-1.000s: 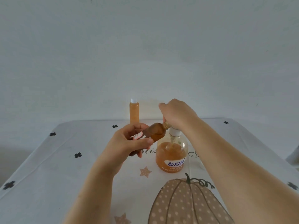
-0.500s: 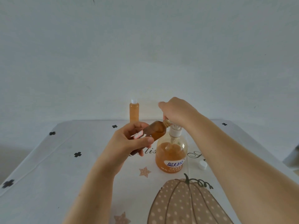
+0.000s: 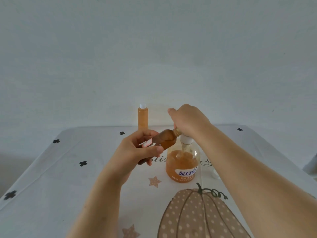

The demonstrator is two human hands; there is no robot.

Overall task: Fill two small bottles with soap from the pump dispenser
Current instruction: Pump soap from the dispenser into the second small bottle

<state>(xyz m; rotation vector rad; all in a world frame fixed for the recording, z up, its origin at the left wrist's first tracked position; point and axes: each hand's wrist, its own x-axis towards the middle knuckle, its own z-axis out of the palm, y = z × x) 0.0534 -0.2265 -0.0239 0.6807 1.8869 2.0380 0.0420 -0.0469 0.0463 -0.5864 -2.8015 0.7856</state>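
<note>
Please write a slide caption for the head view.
Left hand tilts a small bottle to the pump dispenser, right hand gripping its pump; a capped bottle stands behind.

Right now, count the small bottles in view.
2. A capped bottle stands upright at the back; a tilted bottle is held in the left hand, mouth at the dispenser under the right hand.

I found the pump dispenser point(image 3: 182, 162) blocked from above by the right hand point(image 3: 188, 121) gripping its head. At its left the left hand point(image 3: 135, 152) held a tilted bottle point(image 3: 164, 140). A capped bottle point(image 3: 142, 117) stood behind-left, and a white cap point(image 3: 215, 175) lay right. The tablecloth point(image 3: 68, 177) left and front of it offered passage.
</note>
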